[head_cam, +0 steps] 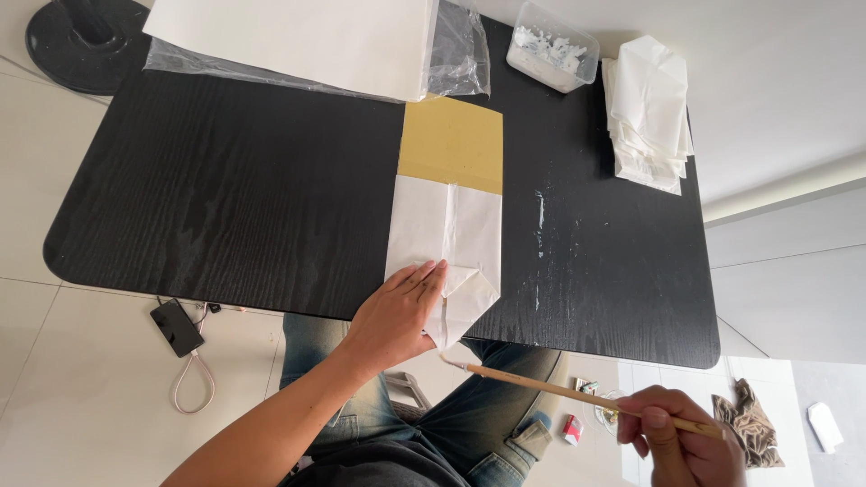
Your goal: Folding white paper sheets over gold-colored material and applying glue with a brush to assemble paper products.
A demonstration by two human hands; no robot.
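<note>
A folded white paper bag [446,239] lies on a black table [225,198], wrapped over a yellow-brown cardboard sheet [451,142] that sticks out at its far end. My left hand [397,311] presses flat on the bag's near left corner, beside its folded triangular flaps. My right hand [681,437] is off the table's near edge and grips a thin wooden brush [577,393]. The brush tip points left, just below the bag's folded near end.
A stack of white paper in clear plastic wrap [316,41] lies at the far edge. A clear tub of white paste [552,47] and a pile of folded white bags [649,113] sit far right. White smears [539,216] mark the table. A phone with cable [177,326] lies on the floor.
</note>
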